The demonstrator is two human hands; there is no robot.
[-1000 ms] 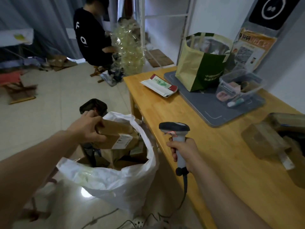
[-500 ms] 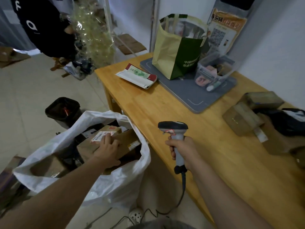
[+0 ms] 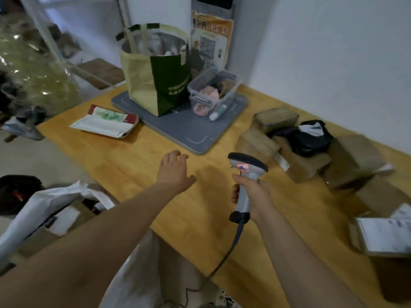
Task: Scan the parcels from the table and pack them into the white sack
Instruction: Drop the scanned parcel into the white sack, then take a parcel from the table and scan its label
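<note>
My left hand [image 3: 174,171] hovers empty over the wooden table [image 3: 124,161], fingers relaxed and pointing away. My right hand [image 3: 253,195] grips the handle of a grey barcode scanner [image 3: 245,172], its cable hanging off the table's front edge. Several brown cardboard parcels [image 3: 353,161] and a black plastic parcel [image 3: 309,138] lie at the right of the table. A flat parcel with a white label [image 3: 384,236] sits at the far right. The white sack [image 3: 42,210] stands open on the floor at lower left with boxes inside.
A green and yellow tote bag [image 3: 155,70] and a clear plastic tub [image 3: 213,90] stand on a grey mat [image 3: 189,130] at the back. A white, red and green envelope [image 3: 106,123] lies at the table's left. A black bin [image 3: 15,192] stands beside the sack.
My left hand let go of the box in the sack and moved right, out over the table. The view swung right toward the parcels. My right hand still holds the scanner.
</note>
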